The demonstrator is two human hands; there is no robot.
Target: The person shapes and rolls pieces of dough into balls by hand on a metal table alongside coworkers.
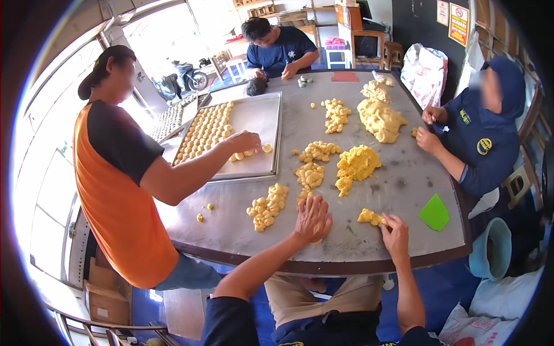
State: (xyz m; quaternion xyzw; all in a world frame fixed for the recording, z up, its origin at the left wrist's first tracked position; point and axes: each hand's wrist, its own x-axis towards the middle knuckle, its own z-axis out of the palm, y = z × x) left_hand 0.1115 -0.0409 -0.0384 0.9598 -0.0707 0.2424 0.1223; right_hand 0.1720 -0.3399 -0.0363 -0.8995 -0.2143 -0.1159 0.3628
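Note:
My left hand (313, 219) is palm down on the metal table, its fingers stretched out and pointing away from me. A bit of pale dough (316, 241) peeks out beneath its palm edge. In my right hand (396, 234), fingers and thumb close on one end of a lump of yellow paste (370, 217). Beyond my hands sits a bigger, rough mound of yellow paste (358, 165). Small dough pieces (310, 175) form a heap just past my left fingertips. Another heap of dough pieces (268, 207) lies to the left of that hand.
A green plastic scraper (434, 213) lies right of my right hand. Farther off are a large dough mass (381, 120) and a tray (274, 132) with rows of dough balls. Three people work around the table (242, 245). A blue tub (490, 251) stands at right.

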